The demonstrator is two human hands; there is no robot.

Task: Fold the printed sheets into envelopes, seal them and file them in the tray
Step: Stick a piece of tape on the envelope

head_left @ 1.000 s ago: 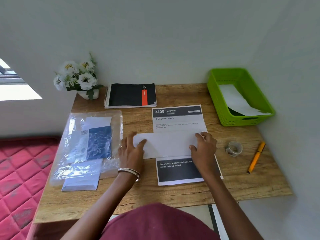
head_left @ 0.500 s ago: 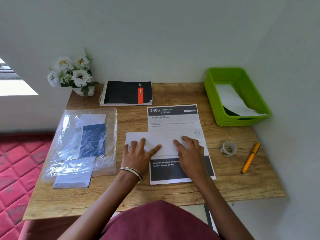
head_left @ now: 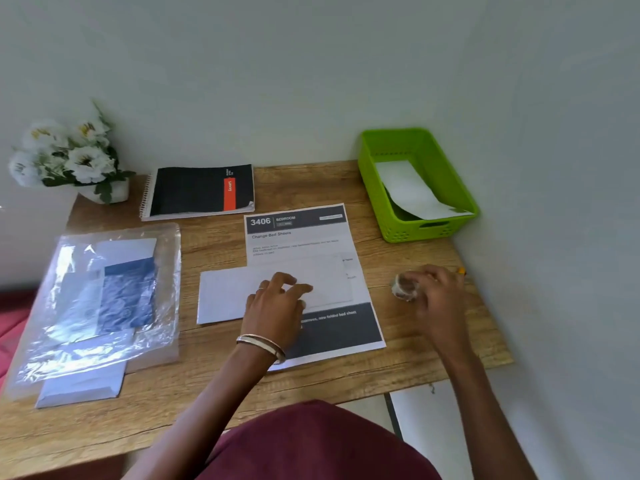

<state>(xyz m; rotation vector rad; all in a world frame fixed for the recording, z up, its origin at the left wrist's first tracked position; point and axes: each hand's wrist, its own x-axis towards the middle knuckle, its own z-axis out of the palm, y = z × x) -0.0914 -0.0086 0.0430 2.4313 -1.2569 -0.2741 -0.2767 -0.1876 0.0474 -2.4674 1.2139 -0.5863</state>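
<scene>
The left hand (head_left: 275,303) rests on a white envelope (head_left: 235,296) that lies across the printed sheet (head_left: 304,244) in the middle of the desk (head_left: 207,386); its fingers are loosely curled over the paper, gripping nothing. The right hand (head_left: 438,296) is at the desk's right edge, fingers curled around a roll of clear tape (head_left: 403,289), which is blurred. The sheet's header reads 3406. The green tray (head_left: 412,230) stands at the far right corner with 1 white envelope inside. A plastic bag of envelopes (head_left: 100,299) lies at the left, a notebook (head_left: 201,192) behind, flowers (head_left: 69,157) in the corner.
</scene>
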